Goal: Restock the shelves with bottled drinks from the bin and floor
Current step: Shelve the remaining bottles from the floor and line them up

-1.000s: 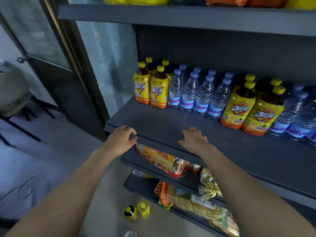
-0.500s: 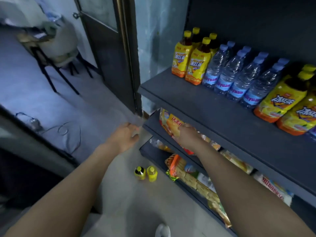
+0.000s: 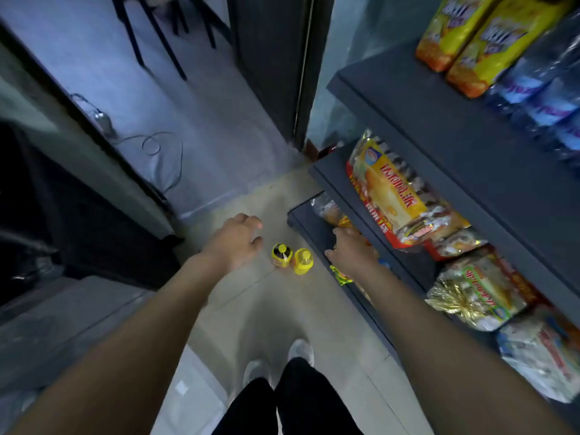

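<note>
Both arms have come down from the drink shelf [image 3: 439, 120], so the left hand [image 3: 235, 240] and right hand [image 3: 351, 252], loosely spread and empty, now flank the two yellow-capped bottles [image 3: 282, 255] standing on the floor [image 3: 251, 309] at centre frame, probably to lift one each.

The single head-worn camera looked steeply down, almost straight at the floor [image 3: 251, 309] and the wearer's shoes [image 3: 301, 350]. The shelves [image 3: 439, 120] ran close along its right side, and a dark door [image 3: 266, 58] stood farther ahead.
</note>
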Action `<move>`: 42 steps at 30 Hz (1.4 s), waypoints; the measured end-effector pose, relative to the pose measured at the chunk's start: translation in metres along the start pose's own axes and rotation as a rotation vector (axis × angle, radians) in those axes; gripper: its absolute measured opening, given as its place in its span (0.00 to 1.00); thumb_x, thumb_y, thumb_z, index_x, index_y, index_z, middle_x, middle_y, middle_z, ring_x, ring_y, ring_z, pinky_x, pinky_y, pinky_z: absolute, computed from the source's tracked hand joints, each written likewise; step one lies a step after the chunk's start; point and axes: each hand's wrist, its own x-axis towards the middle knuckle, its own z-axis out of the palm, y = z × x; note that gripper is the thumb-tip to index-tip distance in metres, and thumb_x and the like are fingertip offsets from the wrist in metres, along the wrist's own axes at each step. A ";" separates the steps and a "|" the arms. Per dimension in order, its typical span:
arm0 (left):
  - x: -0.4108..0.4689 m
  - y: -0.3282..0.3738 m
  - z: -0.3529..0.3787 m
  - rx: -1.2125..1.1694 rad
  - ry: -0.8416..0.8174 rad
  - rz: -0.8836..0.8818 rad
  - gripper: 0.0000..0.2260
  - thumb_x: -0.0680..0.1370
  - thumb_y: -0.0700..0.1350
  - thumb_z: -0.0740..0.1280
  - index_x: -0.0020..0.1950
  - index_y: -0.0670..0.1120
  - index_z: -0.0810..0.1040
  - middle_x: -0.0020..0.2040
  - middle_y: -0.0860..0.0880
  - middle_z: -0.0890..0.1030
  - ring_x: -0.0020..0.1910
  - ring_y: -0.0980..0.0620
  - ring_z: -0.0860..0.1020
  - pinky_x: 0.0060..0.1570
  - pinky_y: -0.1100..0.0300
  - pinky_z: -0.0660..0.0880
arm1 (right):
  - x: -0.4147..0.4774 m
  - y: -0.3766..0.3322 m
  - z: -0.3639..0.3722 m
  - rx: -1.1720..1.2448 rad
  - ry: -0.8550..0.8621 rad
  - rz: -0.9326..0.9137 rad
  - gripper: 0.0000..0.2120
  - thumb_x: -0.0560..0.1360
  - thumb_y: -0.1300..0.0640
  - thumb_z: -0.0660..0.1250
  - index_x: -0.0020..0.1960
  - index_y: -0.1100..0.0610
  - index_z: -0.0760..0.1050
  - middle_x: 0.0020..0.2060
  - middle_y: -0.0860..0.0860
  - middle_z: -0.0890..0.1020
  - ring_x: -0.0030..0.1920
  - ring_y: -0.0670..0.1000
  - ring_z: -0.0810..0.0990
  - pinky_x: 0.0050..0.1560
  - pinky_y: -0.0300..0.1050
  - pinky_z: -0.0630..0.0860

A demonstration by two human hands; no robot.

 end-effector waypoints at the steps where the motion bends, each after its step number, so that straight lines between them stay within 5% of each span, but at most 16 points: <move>1: 0.003 -0.004 0.008 -0.017 -0.017 -0.012 0.17 0.78 0.46 0.61 0.67 0.46 0.69 0.66 0.44 0.69 0.66 0.43 0.68 0.65 0.52 0.66 | 0.008 0.001 0.010 0.004 -0.016 -0.009 0.25 0.77 0.52 0.62 0.71 0.60 0.61 0.68 0.59 0.65 0.68 0.59 0.65 0.65 0.56 0.68; 27: 0.200 -0.080 0.306 -0.162 -0.318 -0.238 0.16 0.79 0.46 0.60 0.66 0.45 0.70 0.63 0.42 0.72 0.63 0.43 0.70 0.61 0.49 0.69 | 0.279 0.097 0.267 0.021 -0.315 0.041 0.21 0.74 0.55 0.64 0.65 0.60 0.65 0.62 0.61 0.71 0.62 0.63 0.71 0.60 0.53 0.71; 36: 0.255 -0.106 0.388 -0.182 -0.373 -0.220 0.15 0.78 0.46 0.60 0.65 0.45 0.71 0.62 0.43 0.72 0.63 0.43 0.70 0.60 0.50 0.70 | 0.354 0.109 0.332 0.169 -0.168 0.087 0.23 0.75 0.52 0.66 0.66 0.60 0.66 0.63 0.59 0.71 0.62 0.60 0.71 0.61 0.54 0.70; 42: 0.280 -0.127 0.422 -0.175 -0.381 -0.202 0.16 0.78 0.45 0.60 0.66 0.45 0.70 0.64 0.43 0.72 0.64 0.44 0.69 0.60 0.51 0.70 | 0.381 0.105 0.372 0.286 -0.035 0.118 0.25 0.76 0.51 0.66 0.69 0.58 0.65 0.66 0.55 0.68 0.66 0.55 0.66 0.59 0.45 0.66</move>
